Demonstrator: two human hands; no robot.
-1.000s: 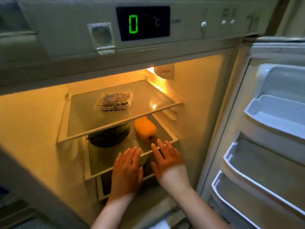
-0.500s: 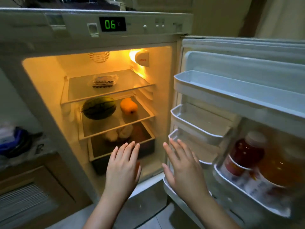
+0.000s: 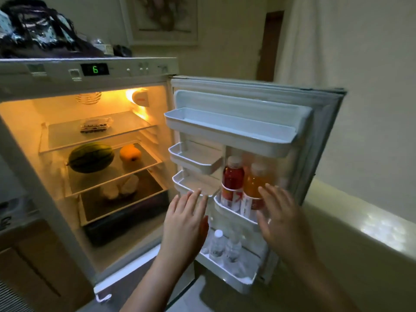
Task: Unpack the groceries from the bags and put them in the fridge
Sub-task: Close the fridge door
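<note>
Fridge (image 3: pixel 126 70) stands with its door (image 3: pixel 324 113) swung wide to the right, interior lamp on, display reading 6. Both hands empty: left hand (image 3: pixel 183 224) flat with fingers spread, held in front of the door's lower small rack; right hand (image 3: pixel 282 218) likewise flat and spread, just before the bottle rack, touching nothing that I can make out. Much looks stowed already. Top glass shelf (image 3: pixel 126 126): one clear clamshell punnet (image 3: pixel 95 125) of dark berries. Second shelf: a striped green melon (image 3: pixel 91 157) on the left, an orange-yellow fruit (image 3: pixel 130 153) to its right, apart from it. Third shelf: pale lumpy things (image 3: pixel 122 186) (perhaps bagged produce, too dim to name). Dark drawer (image 3: pixel 126 220) at the bottom, contents hidden. Door: long top rack (image 3: pixel 229 129) bare, two small left racks bare; mid rack holds a red drink bottle (image 3: pixel 233 174) and an orange drink bottle (image 3: pixel 254 181) side by side; bottom rack holds two clear water bottles (image 3: pixel 224 246). On top of the fridge sits a dark bag (image 3: pixel 38 34), slumped; whether anything is left in it I cannot tell. My guess: unpacking well along, with the bag still to check and plenty of shelf room spare.
</note>
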